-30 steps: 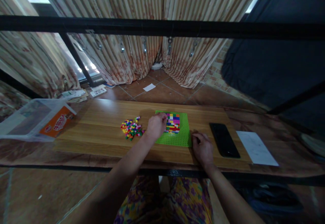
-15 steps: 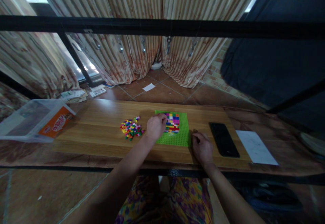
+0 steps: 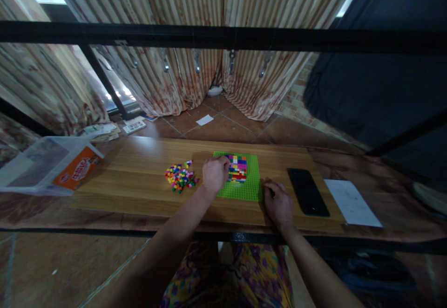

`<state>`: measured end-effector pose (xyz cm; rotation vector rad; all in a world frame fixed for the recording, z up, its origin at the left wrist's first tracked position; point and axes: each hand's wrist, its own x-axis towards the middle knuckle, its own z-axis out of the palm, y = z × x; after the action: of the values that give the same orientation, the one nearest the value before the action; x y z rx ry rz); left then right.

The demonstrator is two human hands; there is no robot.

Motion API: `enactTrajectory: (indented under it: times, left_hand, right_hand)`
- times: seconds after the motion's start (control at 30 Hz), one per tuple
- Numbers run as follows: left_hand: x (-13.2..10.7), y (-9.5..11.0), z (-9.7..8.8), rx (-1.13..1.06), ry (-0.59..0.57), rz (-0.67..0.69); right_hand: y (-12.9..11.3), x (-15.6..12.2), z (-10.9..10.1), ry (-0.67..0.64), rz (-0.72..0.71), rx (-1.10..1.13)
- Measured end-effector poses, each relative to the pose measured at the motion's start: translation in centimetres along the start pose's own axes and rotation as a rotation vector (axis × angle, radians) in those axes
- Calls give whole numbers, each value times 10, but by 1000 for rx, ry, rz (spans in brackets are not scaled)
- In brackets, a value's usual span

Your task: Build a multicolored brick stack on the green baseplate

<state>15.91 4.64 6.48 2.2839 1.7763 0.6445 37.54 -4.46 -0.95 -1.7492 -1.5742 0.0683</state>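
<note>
A green studded baseplate (image 3: 252, 184) lies on the wooden board, with a block of multicoloured toy bricks (image 3: 239, 168) built up on its upper middle. My left hand (image 3: 215, 172) reaches over the plate's left side. Its fingers are pinched together at the left edge of the built bricks, and whatever is between them is hidden. Beside the plate's lower right edge, my right hand (image 3: 278, 201) rests on the board with its fingers curled; I cannot see anything inside them. Left of my left hand is a loose pile of small coloured bricks (image 3: 180, 176).
A black phone (image 3: 308, 191) and a white paper sheet (image 3: 352, 203) lie to the right. At far left stands a clear plastic box (image 3: 38, 166) with an orange label. A black metal bar (image 3: 223, 37) crosses above the wooden board (image 3: 139, 182), and another runs along its near side.
</note>
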Motion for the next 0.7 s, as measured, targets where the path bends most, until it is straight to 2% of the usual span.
enactTrajectory:
  times: [0.13, 0.37, 0.53, 0.7]
  left_hand:
    - [-2, -1, 2, 0, 16, 13]
    - [-9, -5, 6, 134, 17, 160]
    - [-12, -3, 3, 226, -13, 237]
    - [-9, 1, 1, 210, -56, 268]
  right_hand:
    - [0, 0, 0, 18, -1, 1]
    - [0, -1, 1, 7, 0, -1]
    - [-1, -1, 0, 3, 8, -6]
    - [-1, -1, -1, -6, 0, -8]
